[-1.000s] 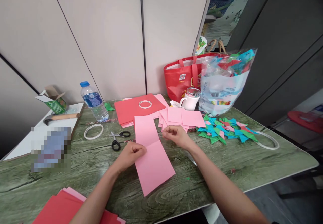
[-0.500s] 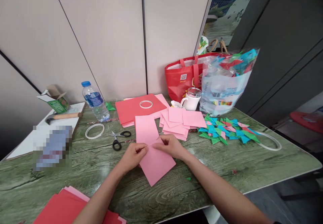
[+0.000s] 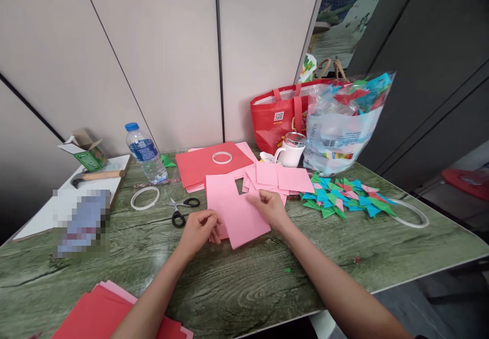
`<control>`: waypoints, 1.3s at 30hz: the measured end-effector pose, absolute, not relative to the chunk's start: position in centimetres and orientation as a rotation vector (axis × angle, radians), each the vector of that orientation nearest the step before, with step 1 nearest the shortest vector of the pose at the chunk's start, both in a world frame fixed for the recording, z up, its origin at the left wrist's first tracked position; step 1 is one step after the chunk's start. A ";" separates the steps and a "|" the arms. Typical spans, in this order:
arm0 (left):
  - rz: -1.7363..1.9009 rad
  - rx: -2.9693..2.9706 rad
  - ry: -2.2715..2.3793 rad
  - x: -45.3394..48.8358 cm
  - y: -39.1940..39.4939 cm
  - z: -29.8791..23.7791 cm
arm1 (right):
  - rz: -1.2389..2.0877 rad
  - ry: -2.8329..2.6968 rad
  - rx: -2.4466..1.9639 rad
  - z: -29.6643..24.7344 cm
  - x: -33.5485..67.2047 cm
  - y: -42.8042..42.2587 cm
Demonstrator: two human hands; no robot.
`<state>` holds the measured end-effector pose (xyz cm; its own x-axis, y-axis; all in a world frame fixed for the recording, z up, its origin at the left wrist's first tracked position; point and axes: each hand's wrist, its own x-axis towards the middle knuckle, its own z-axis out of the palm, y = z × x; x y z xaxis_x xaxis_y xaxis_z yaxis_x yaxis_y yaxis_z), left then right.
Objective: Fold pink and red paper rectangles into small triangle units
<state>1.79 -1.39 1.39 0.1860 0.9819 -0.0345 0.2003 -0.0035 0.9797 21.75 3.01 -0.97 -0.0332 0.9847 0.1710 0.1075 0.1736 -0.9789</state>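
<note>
A pink paper sheet (image 3: 249,224) is held by its upper right part in my right hand (image 3: 269,207), pinched between thumb and fingers. It overlaps another pink strip of paper (image 3: 221,191) lying on the table. My left hand (image 3: 202,225) hovers at the left edge of these papers, its fingers loosely bent and holding nothing. Black-handled scissors (image 3: 179,210) lie just beyond my left hand. A pile of small pink paper pieces (image 3: 296,179) rests beyond my right hand.
Red sheets (image 3: 198,168) carry a tape roll (image 3: 222,157); another tape roll (image 3: 144,198) lies left. A water bottle (image 3: 147,155), hammer (image 3: 99,175), white mug (image 3: 291,150), red bag (image 3: 267,125), plastic bag (image 3: 336,135) and folded coloured papers (image 3: 344,196) stand around. Red paper (image 3: 95,313) lies front left.
My left hand has let go of the pink sheet and drawn slightly left. My right hand has moved a little right and away from me with the sheet.
</note>
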 end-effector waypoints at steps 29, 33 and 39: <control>0.577 2.594 1.336 0.7 -0.6 -1.6 | 1.165 -0.387 -0.669 -2.4 23.5 5.8; 0.609 2.591 1.342 0.7 -0.6 -1.7 | 1.402 -0.455 -0.717 -2.4 22.9 5.3; 0.668 2.590 1.334 0.9 -0.6 -1.4 | 1.262 -0.959 -0.894 -1.7 21.4 3.5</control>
